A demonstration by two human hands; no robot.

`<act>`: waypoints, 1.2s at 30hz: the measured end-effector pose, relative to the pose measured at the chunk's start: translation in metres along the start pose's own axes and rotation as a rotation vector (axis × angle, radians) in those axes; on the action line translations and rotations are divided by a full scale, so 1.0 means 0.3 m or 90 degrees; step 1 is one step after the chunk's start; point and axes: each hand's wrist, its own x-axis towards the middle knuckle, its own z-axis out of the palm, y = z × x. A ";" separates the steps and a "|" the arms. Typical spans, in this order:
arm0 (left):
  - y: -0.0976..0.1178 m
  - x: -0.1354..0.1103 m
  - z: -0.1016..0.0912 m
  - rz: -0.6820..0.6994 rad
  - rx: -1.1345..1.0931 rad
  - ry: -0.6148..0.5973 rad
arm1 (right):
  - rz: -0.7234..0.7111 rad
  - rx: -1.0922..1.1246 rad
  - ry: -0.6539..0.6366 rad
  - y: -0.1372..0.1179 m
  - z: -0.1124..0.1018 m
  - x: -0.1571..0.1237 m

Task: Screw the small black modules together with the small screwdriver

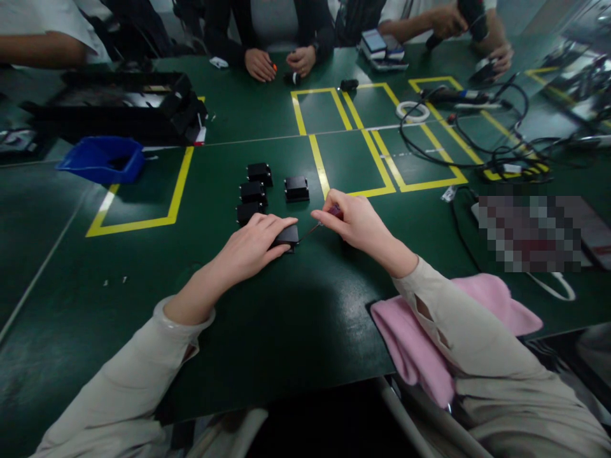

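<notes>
My left hand (255,245) is closed over a small black box (287,234), holding it down on the green table. In my right hand (351,219) is a screwdriver (335,211) with a dark reddish handle. Its thin shaft slants down to the left, and the tip meets the right side of the box, as far as I can see. Just beyond my left hand several like black boxes stand in a short column, the farthest box (259,173) among them. A separate black box (296,188) sits to their right.
A blue bin (105,159) and stacked black trays (119,105) stand at the left. Cables (506,149) and a white ring (413,112) lie at the right. A pink cloth (491,299) is under my right forearm. Co-workers' hands (260,65) are across the table.
</notes>
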 end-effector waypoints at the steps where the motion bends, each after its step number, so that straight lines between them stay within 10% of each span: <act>1: 0.006 0.000 0.004 0.002 -0.005 0.003 | 0.001 -0.006 0.004 0.001 0.002 0.001; 36: 0.007 0.040 0.093 -0.030 -0.017 0.161 | -0.008 0.198 0.017 0.074 0.040 0.005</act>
